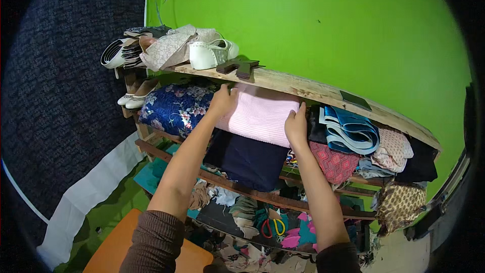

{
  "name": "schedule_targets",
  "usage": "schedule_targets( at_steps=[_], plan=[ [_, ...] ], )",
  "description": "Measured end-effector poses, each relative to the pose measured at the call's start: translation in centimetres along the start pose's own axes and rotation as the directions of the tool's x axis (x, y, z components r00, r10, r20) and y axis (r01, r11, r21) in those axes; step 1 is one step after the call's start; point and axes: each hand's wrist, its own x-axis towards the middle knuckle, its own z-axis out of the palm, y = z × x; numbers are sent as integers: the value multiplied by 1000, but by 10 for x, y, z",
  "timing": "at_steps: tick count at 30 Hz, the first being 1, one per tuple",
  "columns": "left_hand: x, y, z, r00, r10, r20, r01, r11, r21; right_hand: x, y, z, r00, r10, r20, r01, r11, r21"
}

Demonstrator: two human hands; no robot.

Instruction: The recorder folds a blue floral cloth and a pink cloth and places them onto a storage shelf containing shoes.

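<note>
A folded pink ribbed cloth (262,115) lies on the wooden shelf under its top board, on a folded navy cloth (246,159) that hangs over the front. My left hand (223,101) grips the pink cloth at its left side, with the fingertips hidden behind the edge. On the opposite side my right hand (296,125) holds it, thumb up and fingers partly out of sight. Left of the pink cloth sits a blue floral fabric bundle (177,106). To the right of my right hand are a folded teal-blue fabric (351,130) and a red patterned cloth (333,162).
The top board (298,87) overhangs my hands. It carries white shoe parts (208,54), dark cut pieces (241,67) and a dark flat item (355,100). Below are scissors (273,228) among fabric scraps, and an orange surface (113,245). A brown patterned bundle (401,205) hangs right.
</note>
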Motion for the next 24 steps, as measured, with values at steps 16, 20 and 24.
schedule_targets(
  at_steps=[16, 20, 24],
  plan=[
    [-101, 9, -6, 820, 519, 241, -570, 772, 280, -46, 5, 26, 847, -500, 183, 471, 544, -694],
    [-100, 12, -8, 831, 485, 273, -549, 794, 260, -45, 7, 26, 868, -457, 193, 452, 569, -687],
    [-112, 20, -19, 781, 607, 147, -593, 647, 479, -64, -13, 15, 846, -495, 195, 489, 578, -654]
  ],
)
